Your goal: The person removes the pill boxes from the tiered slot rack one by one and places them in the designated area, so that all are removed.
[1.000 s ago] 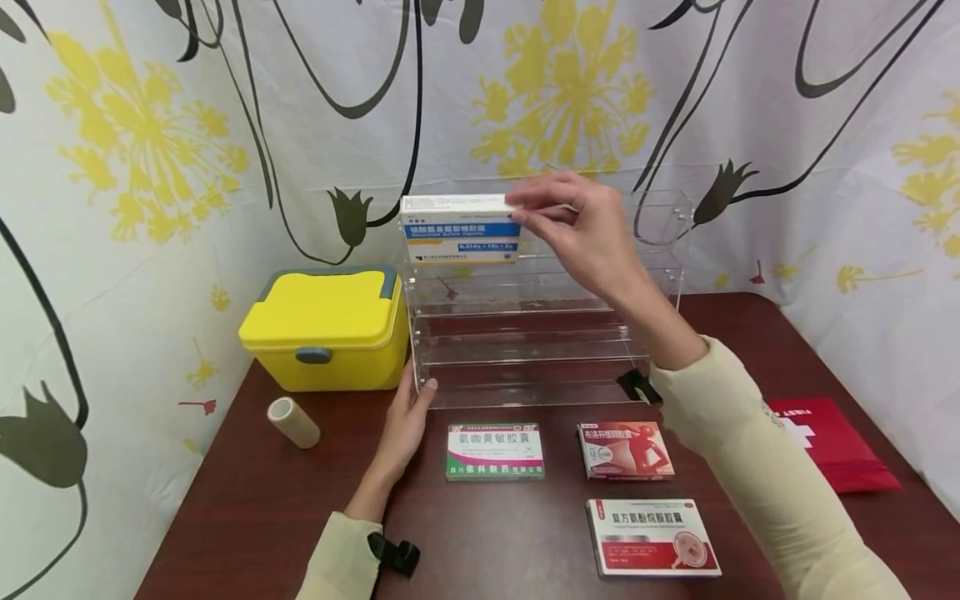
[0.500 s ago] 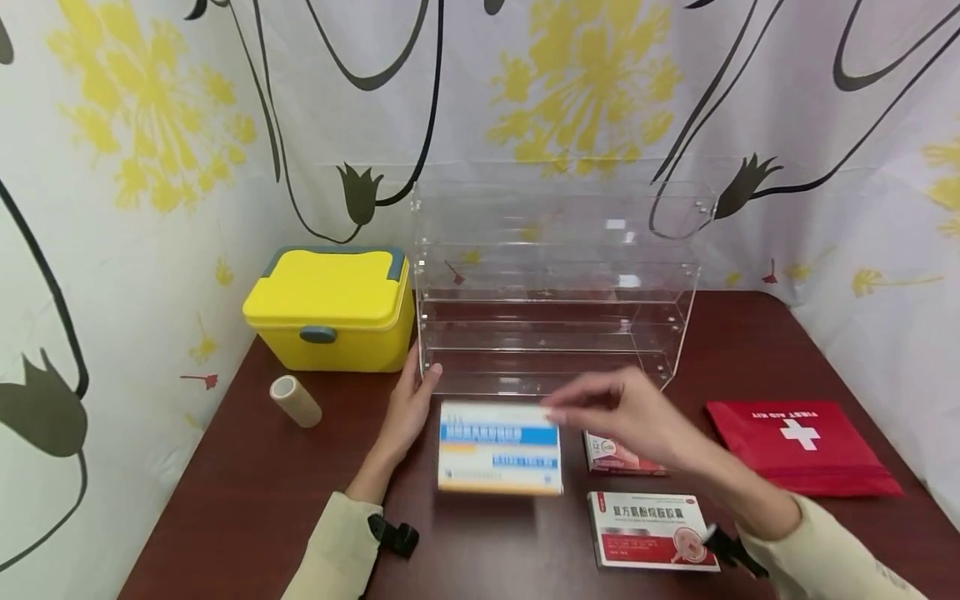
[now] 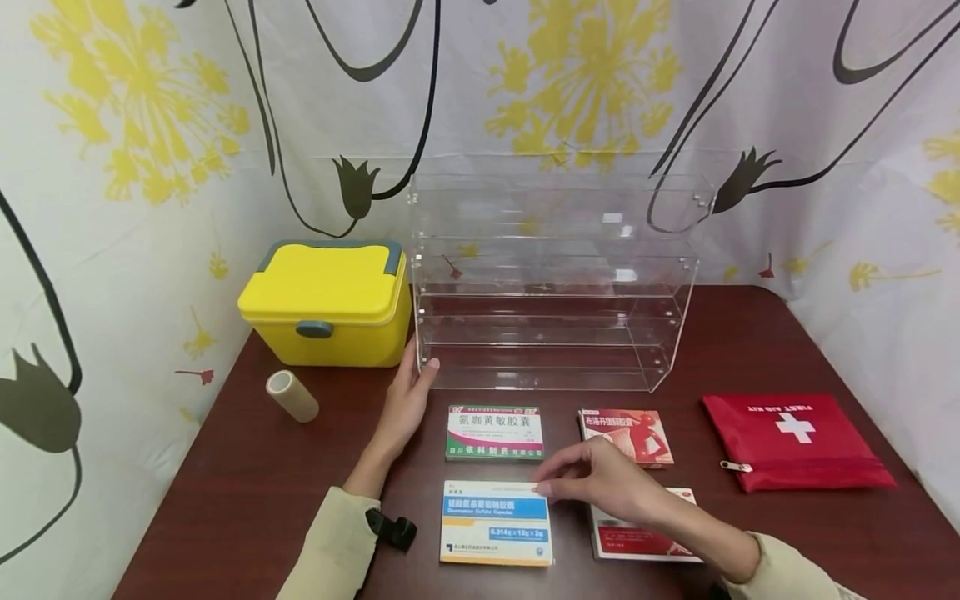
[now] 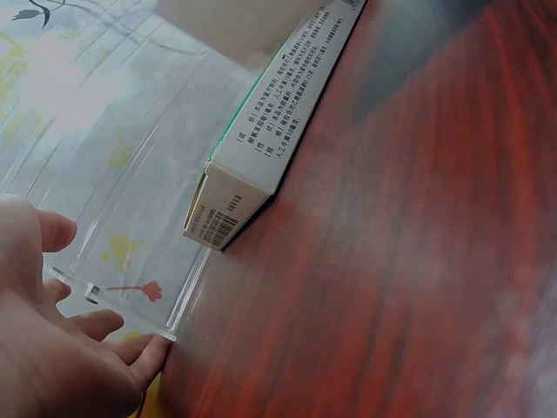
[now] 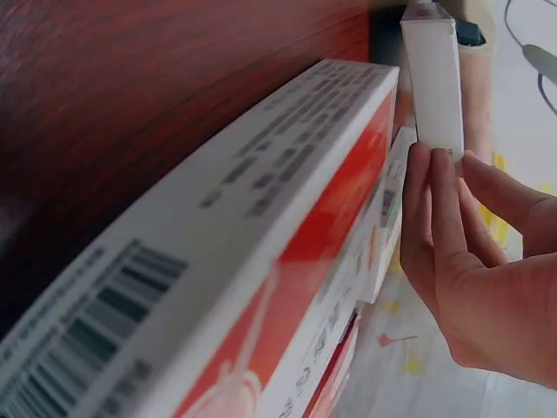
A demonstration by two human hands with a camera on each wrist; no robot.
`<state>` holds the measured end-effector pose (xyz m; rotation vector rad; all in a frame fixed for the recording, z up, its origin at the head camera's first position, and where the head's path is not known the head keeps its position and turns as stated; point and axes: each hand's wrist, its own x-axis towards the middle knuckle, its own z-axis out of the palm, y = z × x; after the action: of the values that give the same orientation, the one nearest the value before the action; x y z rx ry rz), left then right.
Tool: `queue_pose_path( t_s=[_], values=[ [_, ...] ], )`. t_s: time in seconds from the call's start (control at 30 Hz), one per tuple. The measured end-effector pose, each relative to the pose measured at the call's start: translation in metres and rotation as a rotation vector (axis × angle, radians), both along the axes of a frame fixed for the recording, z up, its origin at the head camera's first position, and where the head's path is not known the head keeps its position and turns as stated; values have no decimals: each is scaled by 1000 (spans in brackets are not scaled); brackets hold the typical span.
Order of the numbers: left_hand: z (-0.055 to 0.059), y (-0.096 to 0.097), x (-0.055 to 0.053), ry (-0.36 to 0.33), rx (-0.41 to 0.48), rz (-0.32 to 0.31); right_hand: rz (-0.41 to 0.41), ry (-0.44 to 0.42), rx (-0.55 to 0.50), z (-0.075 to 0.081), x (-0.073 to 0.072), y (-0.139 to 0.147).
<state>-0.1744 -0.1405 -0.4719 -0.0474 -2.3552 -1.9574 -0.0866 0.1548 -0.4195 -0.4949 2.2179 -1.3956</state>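
Observation:
In the head view my right hand (image 3: 600,479) pinches the upper right corner of a white, blue and yellow medicine box (image 3: 495,525), low over the table's near part. The right wrist view shows the box's narrow white end (image 5: 435,87) between thumb and fingers. My left hand (image 3: 405,404) holds the lower left edge of a clear acrylic display rack (image 3: 540,358), its thumb in front and fingers around the side panel. Behind the held box lies a green and white medicine box (image 3: 495,433). My right hand partly covers a red medicine box (image 3: 637,433) and a white and red one (image 3: 637,542).
A yellow lidded box (image 3: 322,308) stands left of the rack. Nearer, a beige roll (image 3: 292,396) lies tilted on the dark red table (image 3: 210,483). At the right is a red first aid pouch (image 3: 802,442). Patterned cloth (image 3: 465,83) hangs behind.
My right hand has brought the white and blue medicine box down from the rack's top left toward the table's near part. My left hand stays at the rack's edge.

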Motion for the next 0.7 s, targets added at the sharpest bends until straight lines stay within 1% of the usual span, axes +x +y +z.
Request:
queue_pose_path(
  t_s=[0.17,0.3,0.43,0.57,0.7],
  values=[
    [1,0,2,-5,-5,-2,-11,49,86,-4,-3,-1],
    [1,-1,3,8,3,-3,-5,144,149,-6,-7,-2],
    [0,-1,3,-2,8,-6,-3,224,200,-8,-7,-3],
    [-1,-1,3,-12,-4,-7,-13,259,234,-9,-6,-3],
    [-1,-1,2,-14,0,-11,-12,276,237,-10,-6,-4]
  ],
)
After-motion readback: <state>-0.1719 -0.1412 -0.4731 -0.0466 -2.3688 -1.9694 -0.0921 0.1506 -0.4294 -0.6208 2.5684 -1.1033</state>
